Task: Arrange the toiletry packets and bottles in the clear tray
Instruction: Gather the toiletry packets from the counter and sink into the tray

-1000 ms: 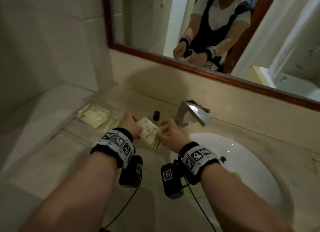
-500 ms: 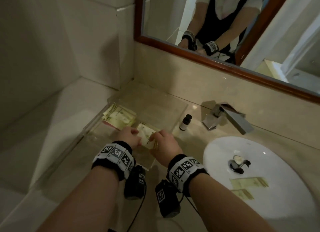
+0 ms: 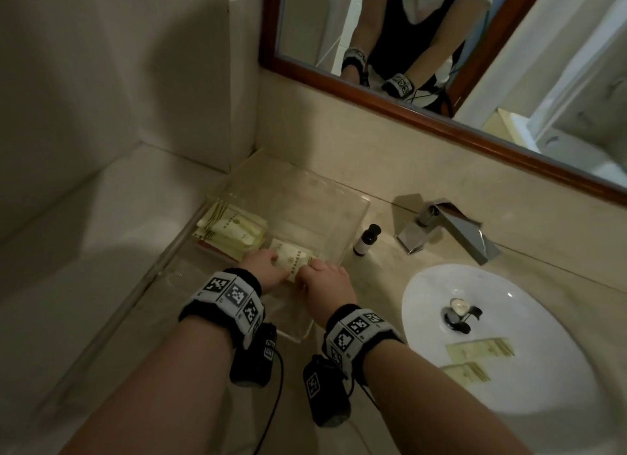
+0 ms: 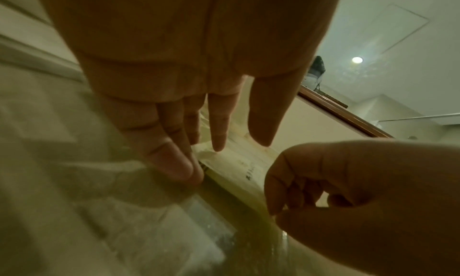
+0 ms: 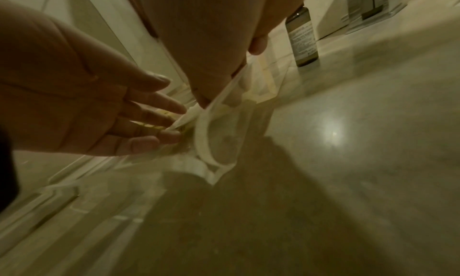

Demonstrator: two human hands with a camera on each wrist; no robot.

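stack of packets: already laid flat at the left end of the clear tray, probably so the rest of the floor is kept free for a second pile.

left hand: fingers are held out nearly straight, nothing is gripped. The fingertips are set against the left edge of the held packets, seemingly as a stop so the edges get squared up.

held packets: a small bundle, kept low inside the tray just right of the stack. Whether the tray floor is touched yet can't be told.

right hand: curled round the bundle's right end, with the thumb under and fingers over in the wrist view, so the bundle is pinched rather than dropped. A tidy landing seems to be wanted.

small bottle: left upright on the counter just outside the tray's right wall, not yet brought in.

loose packets: two are lying in the sink basin, well apart from the tray, so plenty of the job is still to be done.

faucet: behind the basin, untouched.
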